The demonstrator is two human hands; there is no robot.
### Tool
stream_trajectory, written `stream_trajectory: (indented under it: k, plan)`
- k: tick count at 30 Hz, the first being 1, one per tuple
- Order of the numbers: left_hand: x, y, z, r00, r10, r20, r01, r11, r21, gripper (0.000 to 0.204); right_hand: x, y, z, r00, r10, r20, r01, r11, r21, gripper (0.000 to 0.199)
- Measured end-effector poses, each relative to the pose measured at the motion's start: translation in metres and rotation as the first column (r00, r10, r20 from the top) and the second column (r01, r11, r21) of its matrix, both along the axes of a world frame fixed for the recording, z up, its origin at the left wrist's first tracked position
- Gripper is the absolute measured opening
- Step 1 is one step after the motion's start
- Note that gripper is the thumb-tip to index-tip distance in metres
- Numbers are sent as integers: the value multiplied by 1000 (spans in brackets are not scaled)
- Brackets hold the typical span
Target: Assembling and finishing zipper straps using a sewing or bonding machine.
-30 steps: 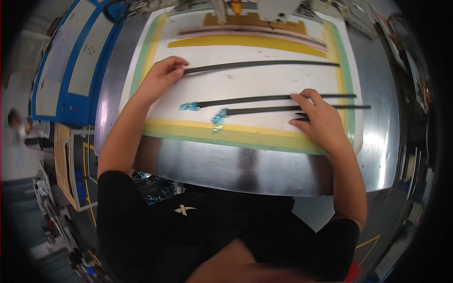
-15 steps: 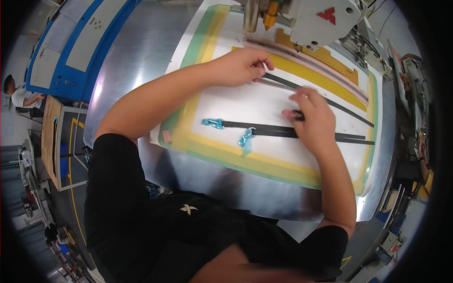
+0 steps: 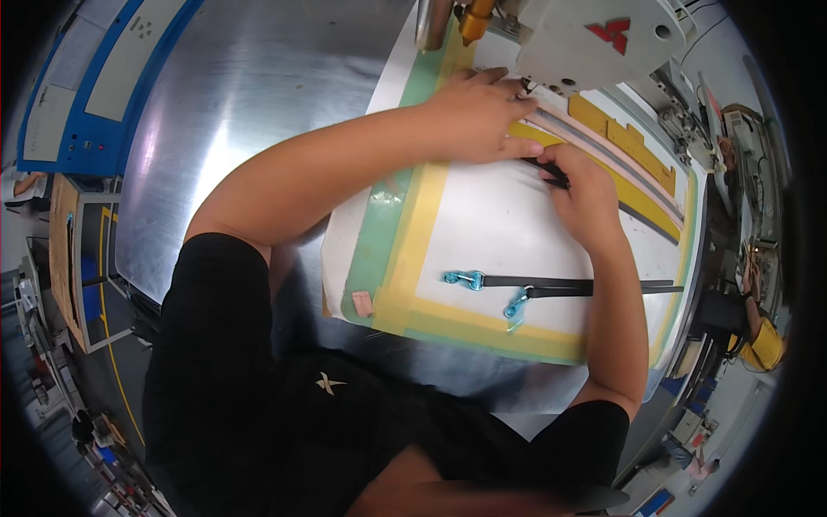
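My left hand (image 3: 482,114) lies under the machine head with its fingers spread, over the ends of a yellow bar (image 3: 594,155) and pink strips (image 3: 586,140). Its thumb stretches toward my right hand (image 3: 587,194). That right hand is pinched around something small and dark whose kind I cannot make out. Along the bar's near edge runs a black strap (image 3: 648,221), partly hidden by the fingers. Closer to me, two black straps (image 3: 551,283) lie on the white sheet (image 3: 491,228), with blue-wrapped metal clasps (image 3: 469,280) at their left ends.
A grey machine head (image 3: 594,39) with a brass-coloured nozzle (image 3: 475,21) overhangs the far side. Green and yellow tape (image 3: 388,207) borders the sheet on a shiny metal table (image 3: 233,95). A blue cabinet (image 3: 103,95) stands at left; a person in yellow (image 3: 762,347) is at right.
The sheet and straps have shifted right in view. My left hand has gone from curled fingers at the strap to spread fingers near the machine head; my right hand has come close to it.
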State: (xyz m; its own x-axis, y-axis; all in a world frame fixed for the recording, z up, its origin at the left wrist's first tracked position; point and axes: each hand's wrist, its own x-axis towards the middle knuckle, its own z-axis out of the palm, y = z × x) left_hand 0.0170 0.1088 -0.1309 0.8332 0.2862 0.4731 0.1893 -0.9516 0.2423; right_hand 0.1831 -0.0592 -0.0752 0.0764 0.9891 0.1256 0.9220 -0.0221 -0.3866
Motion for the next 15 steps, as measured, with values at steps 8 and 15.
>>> stream_trajectory:
  k: [8, 15]
  plan:
    - [-12, 15, 40, 909, 147, -391, -157, 988, 6, 51, 28, 40, 9, 994, 47, 99, -55, 995, 83, 36]
    - [-4, 13, 6, 995, -90, -47, 87, 994, -60, 26, 44, 43, -8, 992, 38, 118, -51, 992, 114, 41]
